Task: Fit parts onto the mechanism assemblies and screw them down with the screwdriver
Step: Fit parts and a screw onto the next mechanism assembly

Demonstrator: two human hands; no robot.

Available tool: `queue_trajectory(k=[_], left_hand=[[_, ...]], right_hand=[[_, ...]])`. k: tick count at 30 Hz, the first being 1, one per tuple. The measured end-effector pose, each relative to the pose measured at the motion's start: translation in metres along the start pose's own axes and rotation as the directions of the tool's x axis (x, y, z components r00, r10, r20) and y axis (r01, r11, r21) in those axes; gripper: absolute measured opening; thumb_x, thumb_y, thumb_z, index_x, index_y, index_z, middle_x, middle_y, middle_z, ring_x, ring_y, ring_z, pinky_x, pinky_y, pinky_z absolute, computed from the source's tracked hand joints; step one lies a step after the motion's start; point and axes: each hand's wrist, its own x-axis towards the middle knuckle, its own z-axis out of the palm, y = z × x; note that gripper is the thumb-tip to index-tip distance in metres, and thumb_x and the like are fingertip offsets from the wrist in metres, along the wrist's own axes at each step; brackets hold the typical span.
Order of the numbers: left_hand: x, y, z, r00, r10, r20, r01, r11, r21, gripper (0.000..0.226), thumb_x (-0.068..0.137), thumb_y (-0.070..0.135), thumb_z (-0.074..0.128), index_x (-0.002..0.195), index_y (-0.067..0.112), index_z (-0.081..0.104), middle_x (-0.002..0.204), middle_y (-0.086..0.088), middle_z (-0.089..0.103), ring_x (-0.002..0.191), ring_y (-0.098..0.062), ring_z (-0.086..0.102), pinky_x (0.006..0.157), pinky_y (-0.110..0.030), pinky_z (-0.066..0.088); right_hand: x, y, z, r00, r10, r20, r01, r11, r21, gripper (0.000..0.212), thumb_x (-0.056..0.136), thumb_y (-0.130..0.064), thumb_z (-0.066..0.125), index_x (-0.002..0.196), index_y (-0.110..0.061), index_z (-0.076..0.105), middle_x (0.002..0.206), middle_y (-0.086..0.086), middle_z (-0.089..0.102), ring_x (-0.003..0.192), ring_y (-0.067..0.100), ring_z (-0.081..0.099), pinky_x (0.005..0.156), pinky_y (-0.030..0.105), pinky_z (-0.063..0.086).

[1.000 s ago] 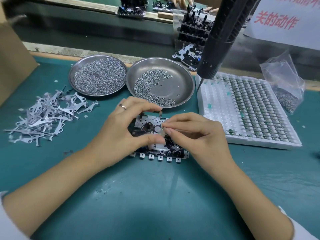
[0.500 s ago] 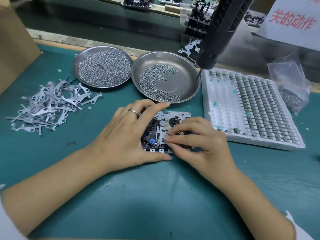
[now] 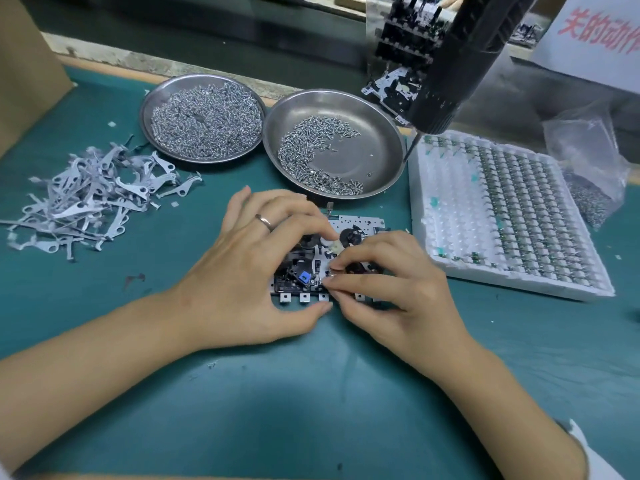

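Since half a second ago, little moved: both hands still on the mechanism assembly (image 3: 346, 251), lying flat on the green bench (image 3: 311, 393). Left hand (image 3: 249, 271) curled round its left edge, thumb under the near tabs. Right hand (image 3: 391, 282) pinching a small part onto its near-centre. Screwdriver (image 3: 450, 64) hanging above the foam tray (image 3: 502, 216), beside two screw dishes (image 3: 332, 143).
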Motion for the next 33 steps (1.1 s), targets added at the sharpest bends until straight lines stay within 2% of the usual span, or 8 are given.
queue_trajectory(k=[6, 19, 22, 25, 27, 28, 31, 33], left_hand=[[-0.001, 0.006, 0.002, 0.998, -0.027, -0.049, 0.028, 0.999, 0.037, 0.047, 0.069, 0.047, 0.063, 0.107, 0.02, 0.063, 0.097, 0.013, 0.062, 0.114, -0.014, 0.052, 0.111, -0.06, 0.007], [-0.001, 0.01, 0.008, 0.995, -0.089, -0.038, 0.086, 0.993, -0.077, 0.035, 0.073, 0.045, 0.06, 0.099, 0.024, 0.07, 0.087, 0.02, 0.066, 0.111, -0.008, 0.051, 0.112, -0.052, 0.006], [0.0, 0.01, 0.011, 0.994, -0.103, -0.046, 0.099, 0.991, -0.088, 0.026, 0.071, 0.04, 0.07, 0.092, 0.026, 0.073, 0.086, 0.023, 0.064, 0.108, -0.009, 0.051, 0.111, -0.053, 0.008], [0.0, 0.009, 0.011, 0.99, -0.134, -0.04, 0.127, 0.982, -0.141, 0.026, 0.069, 0.047, 0.067, 0.087, 0.029, 0.073, 0.085, 0.027, 0.063, 0.109, -0.006, 0.049, 0.112, -0.048, 0.006], [0.0, 0.008, 0.011, 0.989, -0.145, -0.041, 0.136, 0.975, -0.174, 0.028, 0.068, 0.051, 0.062, 0.086, 0.032, 0.072, 0.084, 0.027, 0.062, 0.11, -0.004, 0.049, 0.112, -0.044, 0.004], [0.001, 0.008, 0.01, 0.988, -0.15, -0.042, 0.14, 0.973, -0.182, 0.028, 0.067, 0.051, 0.063, 0.086, 0.033, 0.072, 0.084, 0.027, 0.063, 0.11, -0.004, 0.049, 0.112, -0.042, 0.004], [0.002, 0.009, 0.01, 0.986, -0.161, -0.047, 0.15, 0.972, -0.182, 0.021, 0.065, 0.042, 0.072, 0.085, 0.033, 0.073, 0.082, 0.027, 0.063, 0.111, -0.005, 0.05, 0.112, -0.04, 0.004], [0.002, 0.009, 0.011, 0.986, -0.161, -0.049, 0.149, 0.971, -0.186, 0.021, 0.065, 0.039, 0.073, 0.085, 0.033, 0.074, 0.083, 0.028, 0.062, 0.111, -0.006, 0.051, 0.112, -0.04, 0.004]], right_hand=[[0.0, -0.002, -0.003, 0.994, 0.111, 0.016, -0.112, 0.984, 0.139, 0.012, 0.079, -0.008, 0.073, 0.09, -0.01, 0.076, 0.092, 0.001, 0.071, 0.085, 0.022, 0.061, 0.08, 0.043, 0.047], [0.001, -0.008, -0.007, 0.984, 0.177, 0.016, -0.176, 0.963, 0.202, 0.02, 0.074, 0.005, 0.07, 0.088, -0.008, 0.077, 0.089, 0.005, 0.066, 0.083, 0.02, 0.058, 0.076, 0.028, 0.046], [0.005, -0.012, -0.012, 0.959, 0.236, -0.157, -0.201, 0.957, 0.21, 0.025, 0.077, 0.005, 0.065, 0.095, -0.01, 0.073, 0.087, 0.006, 0.062, 0.079, 0.017, 0.059, 0.074, 0.021, 0.045], [0.025, -0.011, -0.027, 0.802, 0.379, -0.461, -0.265, 0.918, 0.294, 0.032, 0.085, 0.001, 0.06, 0.116, -0.009, 0.06, 0.094, 0.007, 0.059, 0.088, 0.01, 0.056, 0.081, 0.025, 0.045], [0.048, -0.006, -0.043, 0.689, 0.476, -0.546, -0.26, 0.866, 0.428, 0.045, 0.088, -0.005, 0.061, 0.131, -0.006, 0.047, 0.105, 0.009, 0.057, 0.096, 0.013, 0.055, 0.088, 0.028, 0.047], [0.061, -0.005, -0.051, 0.673, 0.508, -0.538, -0.25, 0.84, 0.481, 0.055, 0.087, -0.009, 0.063, 0.137, -0.006, 0.038, 0.11, 0.009, 0.057, 0.099, 0.013, 0.056, 0.092, 0.028, 0.047], [0.101, -0.001, -0.068, 0.739, 0.507, -0.444, -0.215, 0.802, 0.557, 0.076, 0.087, -0.014, 0.066, 0.145, -0.005, 0.018, 0.106, 0.01, 0.06, 0.096, 0.015, 0.06, 0.094, 0.035, 0.049], [0.122, -0.003, -0.071, 0.761, 0.471, -0.447, -0.184, 0.817, 0.547, 0.071, 0.086, -0.012, 0.066, 0.141, 0.001, 0.023, 0.101, 0.009, 0.06, 0.092, 0.016, 0.061, 0.088, 0.036, 0.051]])
